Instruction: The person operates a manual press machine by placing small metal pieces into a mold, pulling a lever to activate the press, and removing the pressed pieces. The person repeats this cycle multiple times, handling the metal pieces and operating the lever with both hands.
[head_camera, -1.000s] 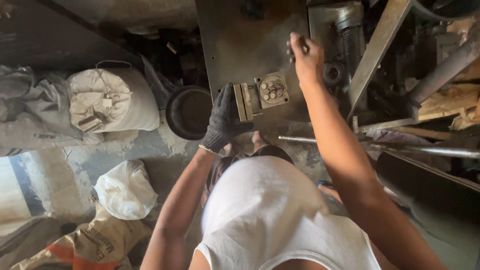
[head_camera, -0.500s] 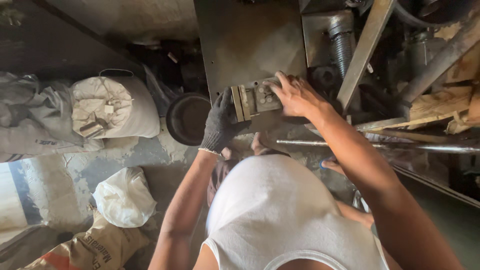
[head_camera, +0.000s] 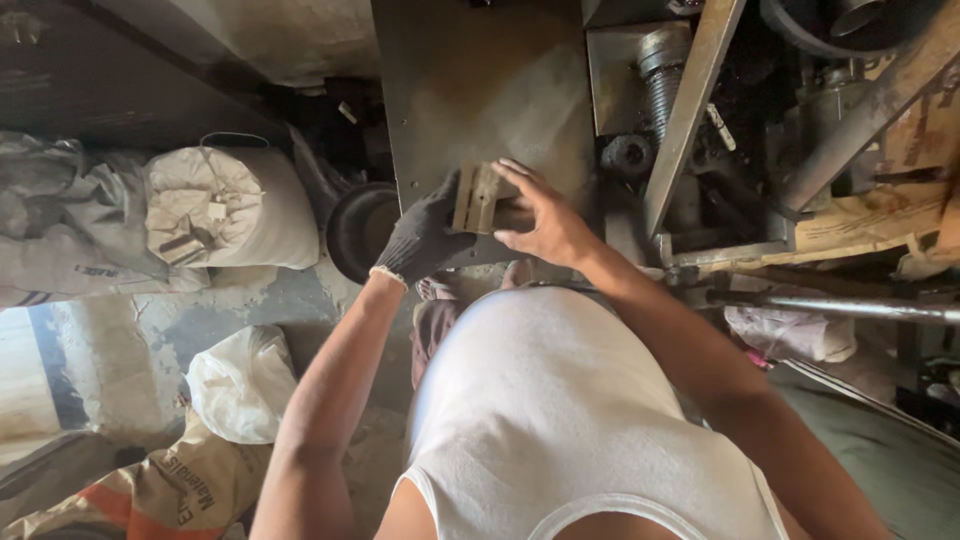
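Seen from above, over a white vest (head_camera: 570, 420). Left hand (head_camera: 425, 238), in a dark glove, clamped on the left edge of a small metal block (head_camera: 478, 198); right hand (head_camera: 545, 222), bare, closed on the block's right side, fingers (head_camera: 522, 178) curled over its top edge. Block held between both hands, upright against the lower part of a grey steel plate (head_camera: 480, 90), at 12 o'clock from the chest (face of the block mostly hidden by the hands). At 9 o'clock of the gloved hand, just beside it, a black round pan (head_camera: 358, 232); further out at 9 o'clock, a tied white sack (head_camera: 232, 208). At 7 o'clock, near the left elbow, a smaller white bag (head_camera: 240, 385). At 2 o'clock of the right hand, a slanting steel bar (head_camera: 690, 105) and a ribbed hose (head_camera: 662, 75). At 3 o'clock, well apart, a horizontal rod (head_camera: 850, 305).
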